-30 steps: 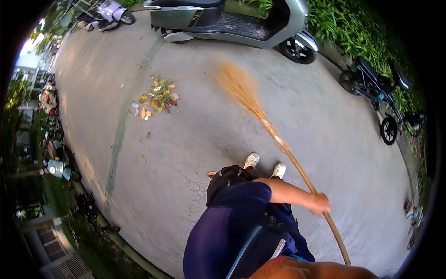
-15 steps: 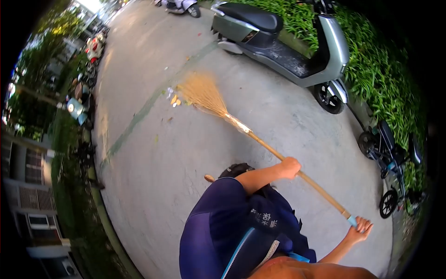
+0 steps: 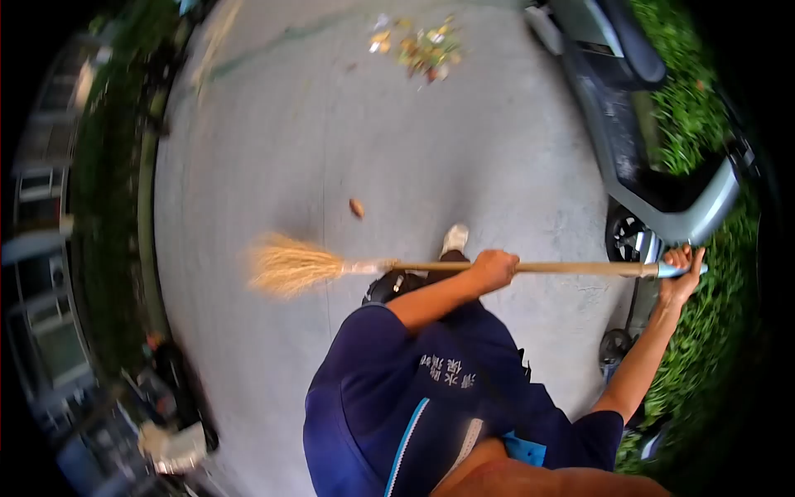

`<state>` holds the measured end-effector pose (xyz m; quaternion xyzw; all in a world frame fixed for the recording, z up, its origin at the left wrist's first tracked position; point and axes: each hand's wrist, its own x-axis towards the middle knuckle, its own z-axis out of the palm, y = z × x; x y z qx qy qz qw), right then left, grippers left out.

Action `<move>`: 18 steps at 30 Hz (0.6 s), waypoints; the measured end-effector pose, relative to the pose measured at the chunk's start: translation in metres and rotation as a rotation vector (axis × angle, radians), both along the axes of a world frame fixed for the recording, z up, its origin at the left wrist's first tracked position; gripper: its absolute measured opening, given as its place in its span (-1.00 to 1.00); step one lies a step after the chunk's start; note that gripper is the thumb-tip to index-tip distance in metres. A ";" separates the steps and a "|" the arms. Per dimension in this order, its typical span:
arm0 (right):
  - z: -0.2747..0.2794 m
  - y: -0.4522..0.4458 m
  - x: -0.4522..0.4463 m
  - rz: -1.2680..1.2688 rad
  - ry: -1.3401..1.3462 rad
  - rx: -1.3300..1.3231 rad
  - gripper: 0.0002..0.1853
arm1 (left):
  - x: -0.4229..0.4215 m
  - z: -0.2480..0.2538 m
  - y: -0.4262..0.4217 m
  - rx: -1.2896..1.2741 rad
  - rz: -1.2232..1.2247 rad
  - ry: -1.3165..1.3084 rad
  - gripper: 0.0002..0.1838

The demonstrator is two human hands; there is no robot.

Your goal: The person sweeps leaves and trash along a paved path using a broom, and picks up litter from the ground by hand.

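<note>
A long straw broom (image 3: 298, 265) lies crosswise in front of my body, bristles to the left and handle to the right. My left hand (image 3: 494, 272) is closed round the middle of its wooden handle. At the handle's light blue end, my right hand (image 3: 681, 273) grips it with one finger partly extended. A single brown leaf (image 3: 356, 208) is on the pavement just above the bristles. Farther forward sits a pile of leaves and litter (image 3: 426, 50), apart from the broom. Whether the bristles touch the ground I cannot tell.
A grey scooter (image 3: 609, 124) stands at the right beside green plants (image 3: 696, 116), with a small dark bike's wheel (image 3: 615, 345) below it. Along the left run a curb (image 3: 146, 207) and a hedge strip, with parked vehicles at the lower left. A white shoe (image 3: 455, 238) shows ahead.
The view has turned towards the left, and the leaf pile now appears higher in view. The broom has swung away from the pile to my left. Both hands keep their hold.
</note>
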<state>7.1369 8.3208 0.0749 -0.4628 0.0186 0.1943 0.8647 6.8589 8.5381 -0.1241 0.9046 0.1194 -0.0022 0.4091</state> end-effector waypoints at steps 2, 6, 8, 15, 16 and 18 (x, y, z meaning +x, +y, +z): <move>-0.008 0.079 0.028 0.202 0.005 -0.027 -0.65 | 0.000 -0.016 0.017 -0.069 0.172 0.024 -0.90; -0.025 0.198 0.048 0.510 0.086 -0.035 -0.66 | 0.003 -0.037 0.039 -0.164 0.416 0.055 -0.93; -0.036 0.227 0.045 0.584 0.100 -0.078 -0.67 | 0.003 -0.056 0.032 -0.183 0.489 0.076 -0.93; 0.017 0.164 0.101 0.514 -0.053 -0.026 -0.75 | 0.114 -0.052 0.010 -0.111 0.350 0.048 -0.94; 0.023 0.124 0.134 0.494 -0.094 -0.018 -0.74 | 0.142 -0.047 -0.003 -0.078 0.288 0.015 -0.94; 0.054 0.062 0.154 0.422 -0.140 0.025 -0.73 | 0.194 -0.034 -0.026 -0.022 0.145 -0.050 -0.94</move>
